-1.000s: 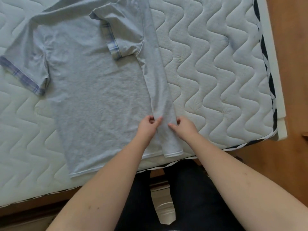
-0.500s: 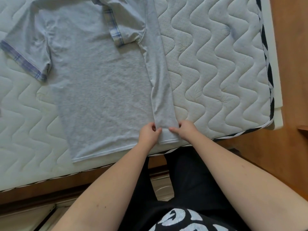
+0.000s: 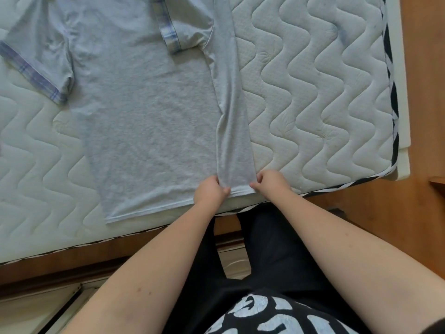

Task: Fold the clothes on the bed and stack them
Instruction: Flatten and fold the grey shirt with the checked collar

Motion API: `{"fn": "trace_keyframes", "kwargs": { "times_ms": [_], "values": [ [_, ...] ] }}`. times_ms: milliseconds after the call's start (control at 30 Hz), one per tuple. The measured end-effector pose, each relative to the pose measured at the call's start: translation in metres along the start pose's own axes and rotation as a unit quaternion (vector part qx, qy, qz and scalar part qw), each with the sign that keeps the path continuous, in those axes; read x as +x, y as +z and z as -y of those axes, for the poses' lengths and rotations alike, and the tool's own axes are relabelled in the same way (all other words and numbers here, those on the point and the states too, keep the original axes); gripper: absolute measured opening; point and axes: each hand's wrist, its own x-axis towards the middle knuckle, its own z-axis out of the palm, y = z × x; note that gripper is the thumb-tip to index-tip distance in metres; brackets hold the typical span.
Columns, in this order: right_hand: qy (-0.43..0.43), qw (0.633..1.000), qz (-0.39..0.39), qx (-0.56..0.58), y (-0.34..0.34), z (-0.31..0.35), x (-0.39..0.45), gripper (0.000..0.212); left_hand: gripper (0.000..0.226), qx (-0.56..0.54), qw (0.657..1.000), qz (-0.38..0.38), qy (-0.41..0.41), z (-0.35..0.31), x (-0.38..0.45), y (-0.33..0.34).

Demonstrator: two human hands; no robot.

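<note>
A grey T-shirt with blue plaid sleeve cuffs lies flat on the white quilted mattress. Its right side is folded inward as a long narrow strip, and the right sleeve lies over the chest. My left hand pinches the strip's lower left corner at the hem. My right hand pinches the lower right corner. Both hands sit at the mattress's near edge. The shirt's collar is out of view at the top.
The left sleeve lies spread out on the mattress. A black-and-white trim runs along the mattress's right edge. Wooden floor lies to the right, and the wooden bed frame runs below the near edge.
Both hands slid down the folded strip toward me to the hem, where they hold its two corners. The view has shifted toward the near edge of the bed.
</note>
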Motion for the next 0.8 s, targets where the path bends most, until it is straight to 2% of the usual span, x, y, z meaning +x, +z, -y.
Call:
{"fn": "trace_keyframes", "kwargs": {
  "times_ms": [100,200,267,333,400,500,600,800],
  "values": [
    [0.032,0.998,-0.028,-0.036,-0.007,0.009,0.002,0.026,0.030,-0.044,0.996,-0.071,0.017,-0.015,0.009,-0.017],
    [-0.012,0.995,-0.088,0.049,-0.020,0.022,0.013,0.025,0.027,-0.147,0.976,-0.138,0.079,-0.038,0.034,-0.050],
    [-0.061,0.985,-0.125,0.102,-0.030,0.033,0.024,0.027,0.036,-0.163,0.968,-0.162,0.105,-0.058,0.053,-0.076],
    [-0.094,0.976,-0.146,0.134,-0.044,0.047,0.034,0.037,0.044,-0.159,0.967,-0.159,0.119,-0.081,0.069,-0.099],
    [-0.117,0.969,-0.155,0.154,-0.056,0.060,0.044,0.041,0.048,-0.156,0.975,-0.120,0.104,-0.101,0.083,-0.113],
    [-0.110,0.968,-0.149,0.169,-0.071,0.075,0.057,0.042,0.034,-0.114,0.988,-0.069,0.076,-0.119,0.096,-0.124],
    [-0.087,0.972,-0.147,0.164,-0.080,0.083,0.066,0.037,0.008,-0.146,0.983,-0.085,0.065,-0.120,0.102,-0.130],
    [-0.043,0.978,-0.156,0.130,-0.090,0.094,0.073,0.028,0.019,-0.215,0.963,-0.149,0.063,-0.089,0.103,-0.129]
  ]
}}
